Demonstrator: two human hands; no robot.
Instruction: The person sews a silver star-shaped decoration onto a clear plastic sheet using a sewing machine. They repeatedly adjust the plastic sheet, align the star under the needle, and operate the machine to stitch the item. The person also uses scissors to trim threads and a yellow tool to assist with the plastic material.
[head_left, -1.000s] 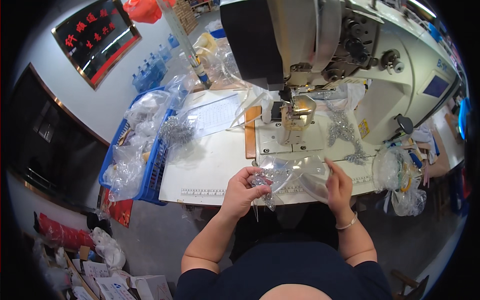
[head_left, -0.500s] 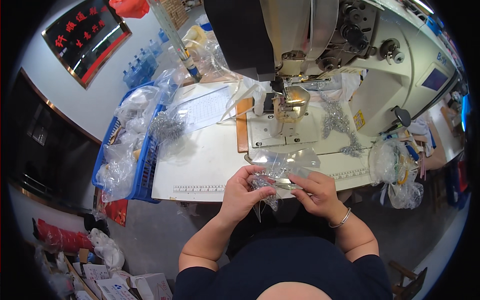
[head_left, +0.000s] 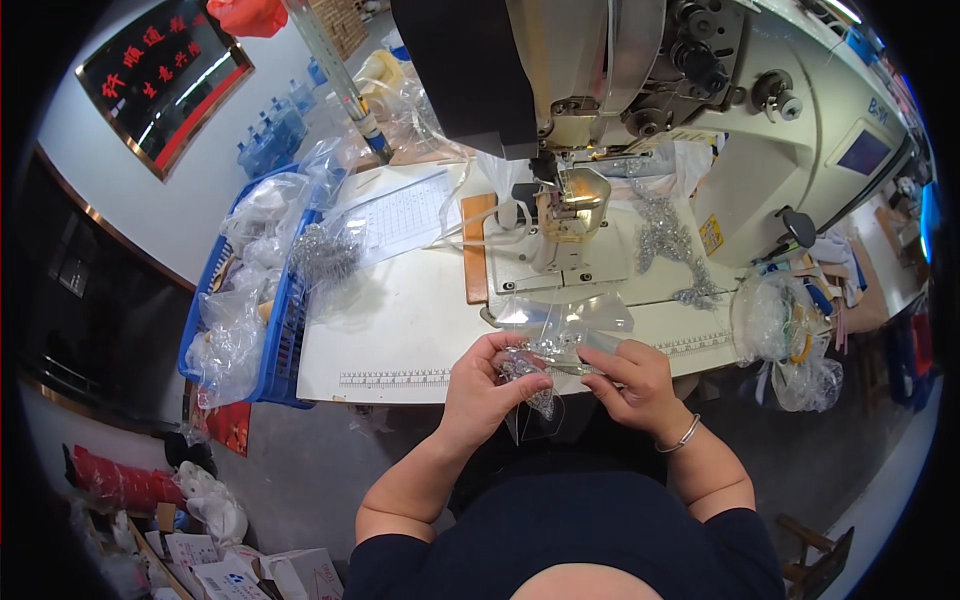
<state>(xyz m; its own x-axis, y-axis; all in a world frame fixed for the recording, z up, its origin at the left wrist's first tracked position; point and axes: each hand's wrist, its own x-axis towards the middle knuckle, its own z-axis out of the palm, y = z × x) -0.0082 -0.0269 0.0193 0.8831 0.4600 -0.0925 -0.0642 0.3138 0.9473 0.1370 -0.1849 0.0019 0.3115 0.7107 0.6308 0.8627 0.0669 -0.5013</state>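
Note:
At the table's front edge, my left hand (head_left: 487, 392) pinches a piece of glittering silver beaded trim (head_left: 532, 390) between thumb and fingers. Loose thin threads hang below it. My right hand (head_left: 632, 380) is closed on slim silver thread snips (head_left: 566, 362), whose tips point left and touch or nearly touch the trim. Where the tips meet the trim is too small to make out. Just beyond both hands lies a clear plastic sheet (head_left: 585, 318), partly over the table edge.
A sewing machine (head_left: 810, 120) stands behind my hands, its presser area (head_left: 570, 215) above a metal plate. More silver trim (head_left: 668, 240) lies right of it, another bundle (head_left: 325, 252) left by a paper sheet (head_left: 405, 215). A blue basket (head_left: 285, 340) of plastic bags adjoins the table's left side.
The whole view has shifted slightly, with the table and machine a little further left. Both hands keep their grip; the snips and trim have moved only slightly.

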